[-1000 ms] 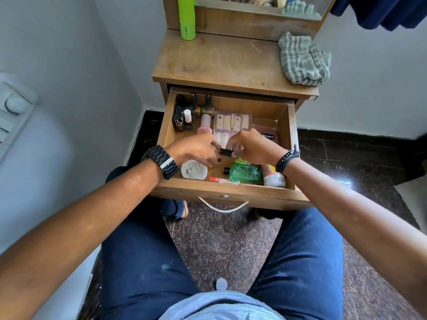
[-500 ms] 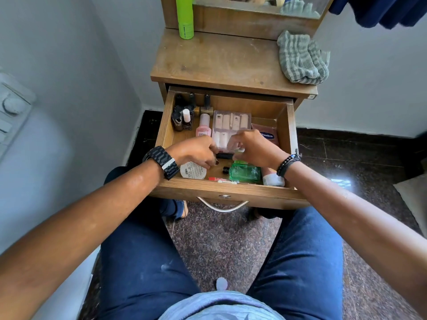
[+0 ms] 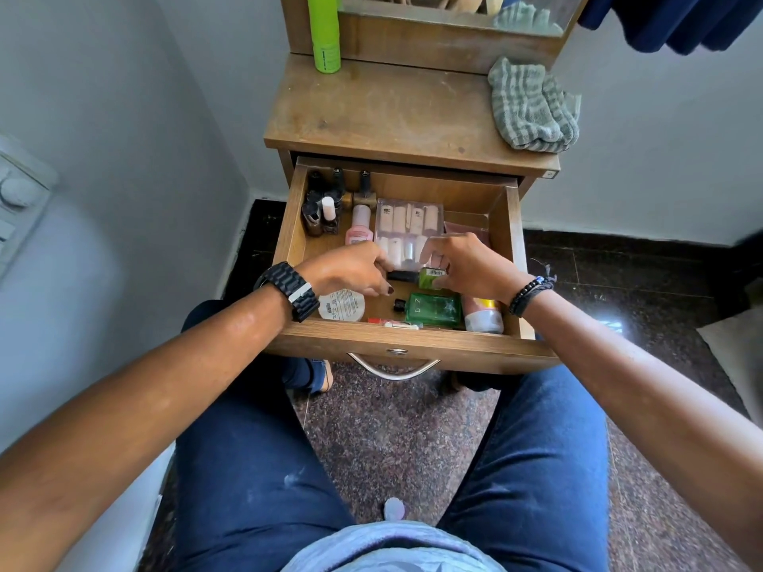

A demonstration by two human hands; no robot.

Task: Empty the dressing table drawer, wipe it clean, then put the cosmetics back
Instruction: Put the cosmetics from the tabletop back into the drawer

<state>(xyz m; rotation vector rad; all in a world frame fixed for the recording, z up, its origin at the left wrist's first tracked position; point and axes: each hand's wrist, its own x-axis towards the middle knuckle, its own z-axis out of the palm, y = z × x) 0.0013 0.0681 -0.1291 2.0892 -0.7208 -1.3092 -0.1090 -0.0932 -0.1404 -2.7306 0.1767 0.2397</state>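
I judge the emptying barely begun: the drawer [image 3: 289, 241] at frame centre is full of cosmetics (cloth [image 3: 532, 105] waits upper right). My left hand [image 3: 351, 268] and right hand [image 3: 466, 262], close together, pinch the clear nail case [image 3: 408, 229].

Soft, even daylight, fairly bright; strong white glare patch on the polished floor [image 3: 610, 324] right of the fingers. Wide-angle bending at frame edges, forearms stretched. Fingertips slightly motion-blurred, rest sharp.
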